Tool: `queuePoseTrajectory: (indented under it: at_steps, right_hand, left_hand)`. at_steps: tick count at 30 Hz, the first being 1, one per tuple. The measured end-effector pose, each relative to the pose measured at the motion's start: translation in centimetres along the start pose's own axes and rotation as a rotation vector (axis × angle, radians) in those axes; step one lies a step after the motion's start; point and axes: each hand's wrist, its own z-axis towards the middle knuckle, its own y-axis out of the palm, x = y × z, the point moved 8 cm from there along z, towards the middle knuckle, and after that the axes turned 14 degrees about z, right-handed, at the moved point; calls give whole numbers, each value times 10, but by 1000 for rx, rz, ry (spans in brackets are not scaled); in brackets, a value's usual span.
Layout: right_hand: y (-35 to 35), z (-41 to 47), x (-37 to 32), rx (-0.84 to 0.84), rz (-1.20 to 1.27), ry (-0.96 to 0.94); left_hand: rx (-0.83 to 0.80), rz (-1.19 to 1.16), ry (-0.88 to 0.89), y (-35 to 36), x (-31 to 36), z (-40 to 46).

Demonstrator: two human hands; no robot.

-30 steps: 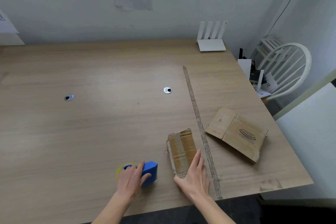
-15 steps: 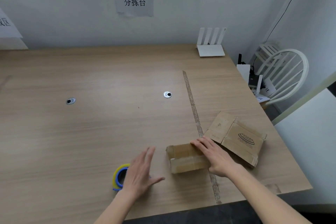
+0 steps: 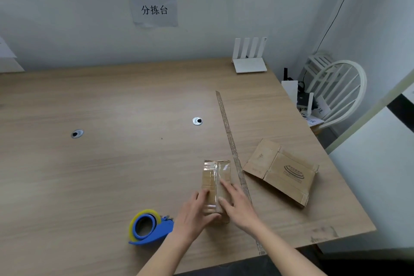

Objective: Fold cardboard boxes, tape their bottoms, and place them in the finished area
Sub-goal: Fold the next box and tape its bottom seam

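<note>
**Two hands on one small taped box, near the front edge of the table**

Two cardboard items are in view. One is a small brown cardboard box (image 3: 216, 182) with clear tape running along its top seam, standing on the light wooden table (image 3: 112, 163) just left of a long strip of worn tape (image 3: 233, 152) stuck to the tabletop. The other is a flattened brown cardboard box with an oval printed mark (image 3: 282, 172), lying to the right of that strip and apart from the small box.

The left hand (image 3: 194, 215) lies against the near left side of the small box, fingers relaxed and touching it, thumb at the near end. The right hand (image 3: 238, 205) rests on the top and right of the same box, fingers straight and pressing flat. Neither hand curls round the box.

One blue tape dispenser holding a yellow-rimmed roll (image 3: 149, 227) sits just left of the left wrist, on the table and not touched.

Two round metal cable holes (image 3: 197, 121) are set in the tabletop, well apart. One white router with four antennas (image 3: 249, 60) stands at the far right corner, by the wall. One white wooden chair (image 3: 338, 94) stands off the right edge.

The small box is close to the front edge. Bare tabletop stretches left and far behind it; on the right, the flattened box fills much of the room before the table's right edge.
</note>
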Motion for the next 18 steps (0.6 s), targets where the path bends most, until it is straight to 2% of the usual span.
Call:
queuePoseTrajectory:
  at_steps: [3, 8, 12, 15, 18]
  right_hand:
    - [0, 4, -1, -26, 42, -57]
    - [-1, 3, 3, -55, 36, -29]
    - [-5, 1, 7, 20, 21, 1]
    - [-8, -2, 10, 63, -24, -16]
    - [-9, -6, 11, 101, -36, -29]
  left_hand:
    - [-31, -33, 29, 3, 1, -1]
    - [-13, 46, 18, -6, -19, -11]
    - [25, 188, -178, -6, -74, -36]
    - [-98, 309, -366, 17, -124, -64]
    - [-231, 350, -416, 47, -148, -79]
